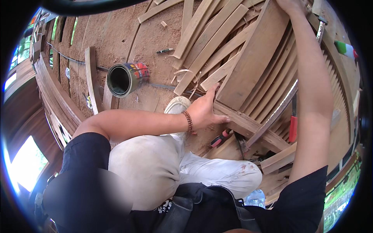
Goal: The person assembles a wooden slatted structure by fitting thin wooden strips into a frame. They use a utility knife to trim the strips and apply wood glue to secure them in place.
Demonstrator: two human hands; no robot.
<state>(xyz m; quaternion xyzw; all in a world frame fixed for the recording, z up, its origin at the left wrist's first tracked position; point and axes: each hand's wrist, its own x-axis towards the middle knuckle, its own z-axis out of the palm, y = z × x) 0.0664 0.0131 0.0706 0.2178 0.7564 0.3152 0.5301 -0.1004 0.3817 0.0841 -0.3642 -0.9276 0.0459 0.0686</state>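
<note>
A wooden frame with a row of slanted slats lies at the right, its wide side board nearest its left edge. My left hand is at the frame's near left corner, thumb over the end rail and fingers along the outer side, gripping it. A beaded bracelet circles that wrist. My right arm stretches over the frame to its far end. There my right hand is cut by the picture's upper edge, its fingers mostly hidden. A long, narrow metal bar lies across the slats.
Loose wooden strips are heaped beyond the frame. An open tin can lies on the dusty plank floor, with a pen farther off. A pink-and-black tool handle and a red-handled tool lie near the frame. A plastic bottle is beside my leg.
</note>
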